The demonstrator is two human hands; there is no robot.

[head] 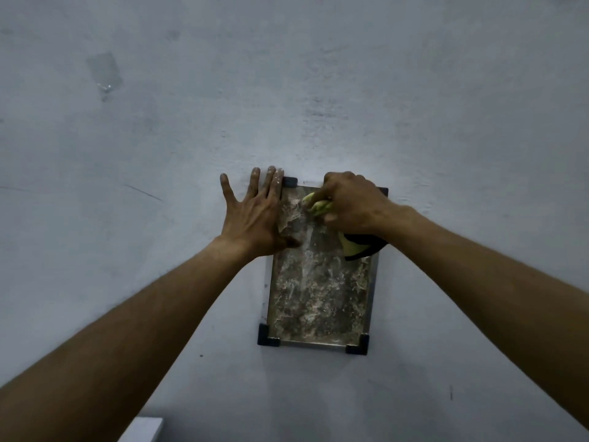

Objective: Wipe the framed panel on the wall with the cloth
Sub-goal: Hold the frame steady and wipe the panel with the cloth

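A framed panel [318,291] with black corner pieces hangs on the pale wall, its surface mottled with whitish grime. My left hand [255,215] lies flat with fingers spread over the panel's upper left edge and the wall beside it. My right hand [350,202] grips a bunched yellow-green cloth [317,205] against the top of the panel. A loose end of the cloth with a dark border hangs below my right wrist [357,247].
The wall [191,122] is bare pale grey with scuffs. A clear stick-on patch with a small hook [104,74] sits at the upper left. A white object's corner [143,429] shows at the bottom edge.
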